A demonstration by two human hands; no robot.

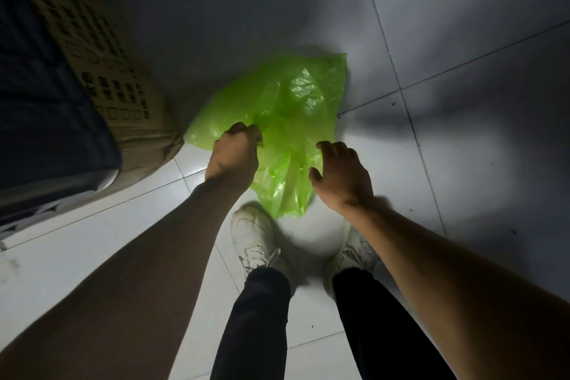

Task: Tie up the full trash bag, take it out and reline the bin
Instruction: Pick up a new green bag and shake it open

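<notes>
A bright green plastic bag (287,120) hangs loose and crumpled in front of me above the tiled floor. My left hand (236,154) grips the bag's left edge with curled fingers. My right hand (339,173) hovers at the bag's right side with its fingers spread and relaxed; I cannot tell whether they touch the plastic. No bin is in view.
A cardboard box (101,77) with printed squares stands at the left, with dark fabric (40,95) over its near side. My two white shoes (256,244) stand on the pale floor tiles (462,40) right below the bag. The room is dim.
</notes>
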